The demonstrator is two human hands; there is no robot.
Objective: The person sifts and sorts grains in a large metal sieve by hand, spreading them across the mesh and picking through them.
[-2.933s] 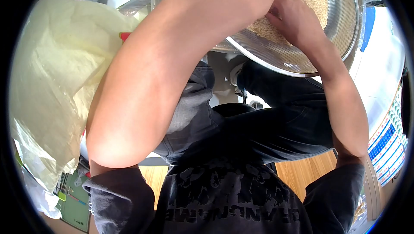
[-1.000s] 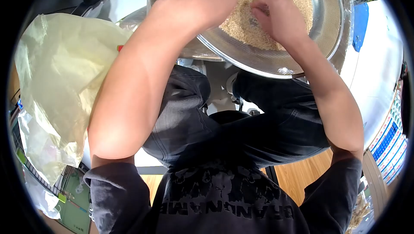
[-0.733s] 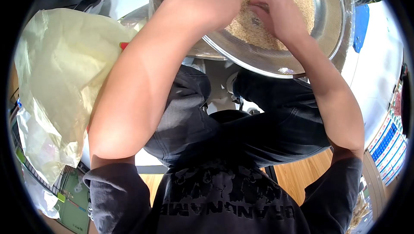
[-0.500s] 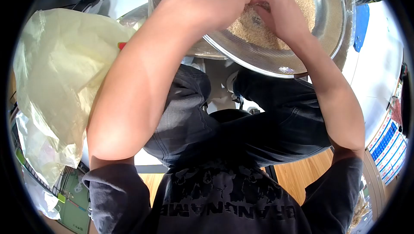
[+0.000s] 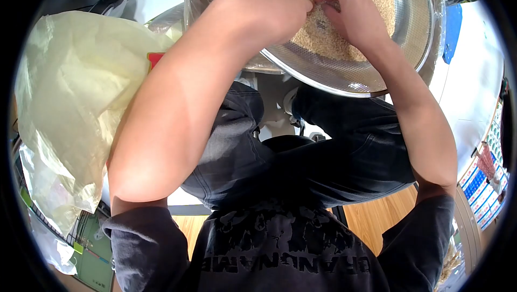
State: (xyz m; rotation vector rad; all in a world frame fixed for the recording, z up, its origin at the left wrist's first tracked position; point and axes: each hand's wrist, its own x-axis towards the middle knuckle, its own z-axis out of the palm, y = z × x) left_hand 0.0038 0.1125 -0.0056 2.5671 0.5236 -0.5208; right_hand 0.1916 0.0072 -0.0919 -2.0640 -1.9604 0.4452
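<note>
A round perforated metal strainer [image 5: 412, 39] holds a layer of small tan grains [image 5: 374, 1], with a small greyish patch near the middle of them. My left hand [image 5: 274, 9] is over the left part of the strainer, its fingers bent and partly cut off by the top edge of the view. My right hand [image 5: 358, 14] is above the grains with thumb and fingertips pinched together. The fingertips of both hands almost meet, and whatever is between them is too small to make out.
Clear plastic [image 5: 437, 28] surrounds the strainer. On the left hangs a large pale yellow plastic bag [image 5: 75, 92], with a red item [image 5: 154, 59] beside my forearm. A white surface [image 5: 471, 76] and a blue piece [image 5: 452, 33] lie to the right. My legs [image 5: 350, 157] are below.
My left hand has moved slightly down and its upper fingers show more. More of the red item shows beside my left forearm. My right hand stays nearly in place, still pinched.
</note>
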